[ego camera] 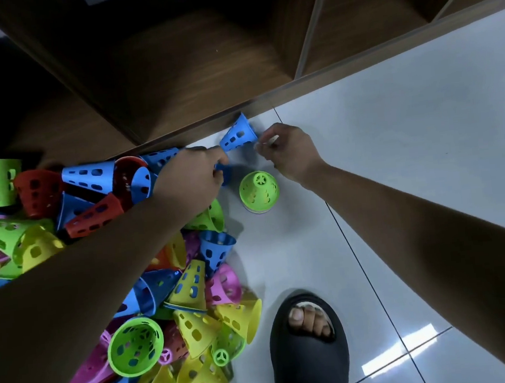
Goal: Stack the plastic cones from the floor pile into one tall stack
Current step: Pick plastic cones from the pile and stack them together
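Stack (259,190) barely begun: green cone on top, base-down on the floor (394,148). Blue cone (238,135) at its 12 o'clock, tilted, rim pinched by left hand (194,173) and right hand (286,153). Pile (175,305) at 8 o'clock, large; most remains.

Floor (409,153): pale glossy tile, dark grout lines (354,255) crossing, light glare lower right. Left side: loose pile of cones (194,303), mixed colours, lying on sides, tumbled over one another. Just right of pile, apart from it: green cone (259,190) upright, narrow end up. Lower centre: black slipper (312,369) flat on tile. Wooden cabinet (204,73) base along far edge.
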Demonstrator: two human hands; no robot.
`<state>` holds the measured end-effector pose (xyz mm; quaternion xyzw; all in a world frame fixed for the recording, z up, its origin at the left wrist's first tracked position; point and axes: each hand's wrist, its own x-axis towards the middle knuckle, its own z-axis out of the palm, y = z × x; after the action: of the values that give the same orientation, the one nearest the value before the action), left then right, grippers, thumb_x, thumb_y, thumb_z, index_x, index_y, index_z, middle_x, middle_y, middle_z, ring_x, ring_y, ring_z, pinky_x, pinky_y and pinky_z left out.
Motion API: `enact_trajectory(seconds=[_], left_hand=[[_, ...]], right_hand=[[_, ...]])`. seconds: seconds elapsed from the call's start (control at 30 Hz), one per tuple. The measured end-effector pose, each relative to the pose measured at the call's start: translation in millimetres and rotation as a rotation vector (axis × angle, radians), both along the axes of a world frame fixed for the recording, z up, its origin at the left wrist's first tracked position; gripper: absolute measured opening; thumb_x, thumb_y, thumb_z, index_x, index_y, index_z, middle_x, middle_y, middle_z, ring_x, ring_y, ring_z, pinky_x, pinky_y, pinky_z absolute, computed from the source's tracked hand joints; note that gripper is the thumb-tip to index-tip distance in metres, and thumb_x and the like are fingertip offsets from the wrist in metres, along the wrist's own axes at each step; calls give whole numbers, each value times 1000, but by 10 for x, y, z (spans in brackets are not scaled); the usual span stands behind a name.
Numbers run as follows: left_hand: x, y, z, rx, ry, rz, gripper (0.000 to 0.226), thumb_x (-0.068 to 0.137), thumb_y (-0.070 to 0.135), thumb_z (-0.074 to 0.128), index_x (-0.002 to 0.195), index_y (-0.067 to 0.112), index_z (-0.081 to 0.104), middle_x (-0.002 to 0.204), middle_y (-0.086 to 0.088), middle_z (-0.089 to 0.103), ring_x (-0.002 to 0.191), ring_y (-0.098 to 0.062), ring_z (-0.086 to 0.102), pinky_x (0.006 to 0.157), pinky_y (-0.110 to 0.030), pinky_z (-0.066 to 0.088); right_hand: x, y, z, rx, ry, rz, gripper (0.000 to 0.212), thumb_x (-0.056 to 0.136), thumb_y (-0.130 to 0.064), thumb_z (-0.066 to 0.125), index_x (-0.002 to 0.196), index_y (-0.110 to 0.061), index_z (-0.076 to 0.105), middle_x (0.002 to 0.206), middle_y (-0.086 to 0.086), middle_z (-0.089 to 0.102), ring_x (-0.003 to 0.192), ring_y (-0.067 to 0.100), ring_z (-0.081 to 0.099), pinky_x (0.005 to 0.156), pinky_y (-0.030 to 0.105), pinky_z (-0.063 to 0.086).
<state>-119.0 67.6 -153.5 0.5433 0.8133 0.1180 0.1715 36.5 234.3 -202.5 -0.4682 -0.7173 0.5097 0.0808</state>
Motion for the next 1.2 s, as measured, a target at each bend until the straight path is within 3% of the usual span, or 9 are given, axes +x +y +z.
enact_trajectory(seconds=[0.1, 0.23, 0.4, 0.57, 0.63, 0.7, 0.93, 1.07, 1.2], left_hand=[[-31, 10, -42, -93, 124, -65, 25, 93, 17, 61, 115, 24, 71, 103, -8, 64, 90, -31, 63, 69, -35, 43], [-44, -12, -71, -161, 194, -92, 23, 98, 18, 60, 118, 24, 70, 115, -7, 60, 98, -32, 64, 71, -36, 42], [-58, -17, -6, -60, 165, -73, 19, 100, 23, 62, 114, 21, 75, 115, -8, 61, 92, -32, 65, 70, -38, 47], [-93, -95, 101, 86, 104, -16, 15, 100, 28, 69, 108, 23, 80, 116, -2, 57, 91, -27, 67, 75, -44, 56], [-115, -141, 170, 196, 96, -13, 13, 98, 28, 73, 107, 22, 80, 113, -1, 59, 86, -25, 67, 75, -42, 56], [-131, -191, 241, 291, 91, -13, 13, 97, 29, 74, 106, 21, 78, 109, 1, 62, 82, -23, 67, 71, -40, 56], [-90, -339, 508, 456, 47, 67, 24, 106, 40, 64, 109, 17, 73, 94, 2, 71, 87, -18, 69, 75, -46, 57], [-9, -372, 706, 457, -28, 176, 29, 112, 42, 52, 111, 17, 66, 85, 8, 72, 70, -7, 66, 61, -32, 52], [121, -377, 923, 487, -250, 359, 31, 114, 41, 45, 106, 15, 58, 77, 4, 71, 60, -19, 62, 61, -40, 50]], right_hand=[[-69, -8, -32, 153, -55, 15, 23, 88, -32, 80, 85, -28, 57, 73, -11, 67, 63, -1, 59, 58, 15, 39], [-148, 9, -52, 215, -62, 16, 36, 88, -35, 80, 109, -22, 53, 78, -1, 72, 73, 14, 65, 65, 27, 48], [-219, 45, -91, 255, -40, 74, 15, 94, -30, 75, 89, -26, 62, 58, -13, 56, 54, -3, 54, 57, 10, 34], [-53, -48, 67, 251, 33, -14, 12, 97, -26, 73, 88, -19, 69, 68, -12, 64, 60, -6, 59, 59, 8, 40], [61, -122, 162, 186, 113, -114, 12, 97, -26, 72, 90, -16, 71, 74, -9, 70, 62, 3, 65, 64, 18, 51], [196, -214, 282, 68, 196, -226, 14, 97, -24, 71, 90, -12, 71, 79, -1, 74, 61, 18, 69, 62, 31, 53], [681, -662, 820, -203, 441, -446, 16, 102, -16, 67, 98, -1, 70, 81, 7, 70, 67, 23, 65, 56, 30, 47], [743, -906, 955, -370, 542, -441, 15, 104, -12, 61, 95, -4, 69, 82, 10, 67, 66, 21, 59, 56, 29, 44], [715, -1059, 913, -503, 537, -403, 18, 106, -11, 56, 93, -5, 68, 82, 11, 66, 64, 21, 57, 55, 29, 42]])
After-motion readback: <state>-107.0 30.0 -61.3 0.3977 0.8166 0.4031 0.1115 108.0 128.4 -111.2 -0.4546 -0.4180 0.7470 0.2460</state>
